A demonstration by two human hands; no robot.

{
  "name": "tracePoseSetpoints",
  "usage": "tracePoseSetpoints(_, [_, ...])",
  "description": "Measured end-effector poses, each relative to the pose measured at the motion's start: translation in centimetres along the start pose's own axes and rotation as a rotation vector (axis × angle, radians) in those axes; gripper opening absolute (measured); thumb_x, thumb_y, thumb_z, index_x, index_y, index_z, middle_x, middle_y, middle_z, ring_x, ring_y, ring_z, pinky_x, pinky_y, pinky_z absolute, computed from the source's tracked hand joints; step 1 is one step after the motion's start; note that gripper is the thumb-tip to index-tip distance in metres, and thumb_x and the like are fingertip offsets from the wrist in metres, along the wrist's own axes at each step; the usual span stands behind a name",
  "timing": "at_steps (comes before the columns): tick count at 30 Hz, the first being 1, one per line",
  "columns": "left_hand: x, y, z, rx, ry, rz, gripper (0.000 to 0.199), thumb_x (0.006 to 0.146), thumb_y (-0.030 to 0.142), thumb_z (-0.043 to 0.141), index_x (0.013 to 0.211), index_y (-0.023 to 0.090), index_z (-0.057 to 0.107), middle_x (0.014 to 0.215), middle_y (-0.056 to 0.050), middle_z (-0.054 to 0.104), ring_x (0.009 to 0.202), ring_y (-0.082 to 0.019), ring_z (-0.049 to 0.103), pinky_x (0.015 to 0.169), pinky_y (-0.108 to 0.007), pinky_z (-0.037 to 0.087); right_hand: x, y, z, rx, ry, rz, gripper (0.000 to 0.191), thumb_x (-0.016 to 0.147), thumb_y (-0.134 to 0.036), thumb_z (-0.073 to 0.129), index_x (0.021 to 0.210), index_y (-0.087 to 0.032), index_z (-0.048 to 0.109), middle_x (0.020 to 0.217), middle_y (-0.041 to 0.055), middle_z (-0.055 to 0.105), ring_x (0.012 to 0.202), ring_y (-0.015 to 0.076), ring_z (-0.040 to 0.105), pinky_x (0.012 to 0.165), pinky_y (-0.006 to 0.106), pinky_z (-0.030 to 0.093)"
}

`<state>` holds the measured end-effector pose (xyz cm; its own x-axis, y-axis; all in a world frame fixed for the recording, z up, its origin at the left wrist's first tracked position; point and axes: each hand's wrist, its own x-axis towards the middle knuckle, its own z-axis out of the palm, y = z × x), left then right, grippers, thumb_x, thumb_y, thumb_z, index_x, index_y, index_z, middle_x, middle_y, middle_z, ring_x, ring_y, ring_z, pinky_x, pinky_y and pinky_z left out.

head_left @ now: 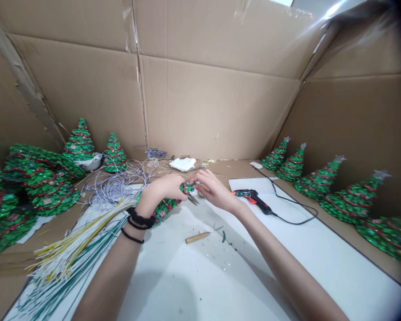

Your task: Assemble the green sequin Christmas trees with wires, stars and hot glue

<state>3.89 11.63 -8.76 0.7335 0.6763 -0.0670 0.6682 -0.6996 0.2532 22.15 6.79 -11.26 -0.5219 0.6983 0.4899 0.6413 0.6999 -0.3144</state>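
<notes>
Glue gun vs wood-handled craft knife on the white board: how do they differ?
The hot glue gun is black with orange trigger and trails a black cord; the craft knife has a wooden handle, thin metal blade, no cord. The gun looks bulkier. Both lie on the white board.

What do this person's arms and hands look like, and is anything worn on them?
The left arm and right arm are bare, with no sleeves or gloves. The left wrist wears a thick black woven band and thin black cords. The right wrist shows nothing worn.
</notes>
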Motion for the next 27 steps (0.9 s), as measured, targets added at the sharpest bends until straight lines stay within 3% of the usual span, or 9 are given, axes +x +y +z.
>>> tracePoseSetpoints(9, [-0.2,0.3,-0.2,-0.014,-0.015,-0.054,0.009,0.062,0.028,0.055,0.065,0.019,0.056,0.062,0.000,0.059,0.056,-0.014,0.052,0.049,-0.024,0.034,0.4,-1.3,0.8,-0.221,0.045,0.097,0.013,0.090,-0.030,0.053,0.094,-0.022,0.062,0.095,0.0067,0.060,0.091,0.0213,0.046,0.081,0.034,0.042])
tracePoseSetpoints(15, [0.0,0.5,0.1,0.011,-0.016,-0.028,0.008,0.061,0.028,0.054,0.060,0.020,0.054,0.060,-0.001,0.059,0.055,-0.015,0.051,0.050,-0.026,0.034,0.4,-1.5,1.6,-0.248,0.076,0.138,0.011,0.090,-0.027,0.053,0.087,-0.019,0.061,0.092,0.0075,0.061,0.089,0.0223,0.045,0.078,0.034,0.042])
tracePoseSetpoints(21, [-0.1,1.0,0.1,0.058,0.013,-0.065,0.013,0.059,0.032,0.056,0.060,0.020,0.051,0.063,-0.003,0.060,0.054,-0.016,0.050,0.048,-0.026,0.032,0.3,-1.7,2.8,-0.446,0.005,0.157,0.017,0.091,-0.014,0.041,0.084,-0.016,0.057,0.088,0.0117,0.057,0.084,0.0245,0.044,0.071,0.037,0.040])
tracePoseSetpoints(24, [0.0,0.7,0.2,0.050,-0.009,-0.052,0.014,0.059,0.032,0.057,0.064,0.019,0.054,0.067,-0.003,0.062,0.056,-0.016,0.052,0.049,-0.026,0.034,0.3,-1.8,2.5,-0.346,-0.029,0.137,0.018,0.089,-0.009,0.037,0.082,-0.018,0.051,0.088,0.0113,0.054,0.086,0.0240,0.044,0.071,0.036,0.040])
tracePoseSetpoints(27, [0.0,0.4,0.0,0.022,-0.013,-0.025,0.016,0.061,0.032,0.057,0.071,0.019,0.058,0.073,-0.004,0.064,0.062,-0.017,0.054,0.053,-0.025,0.036,0.4,-1.9,1.2,-0.050,0.157,0.141,0.018,0.092,-0.015,0.031,0.080,-0.021,0.043,0.086,0.0072,0.051,0.085,0.0204,0.044,0.076,0.034,0.041])
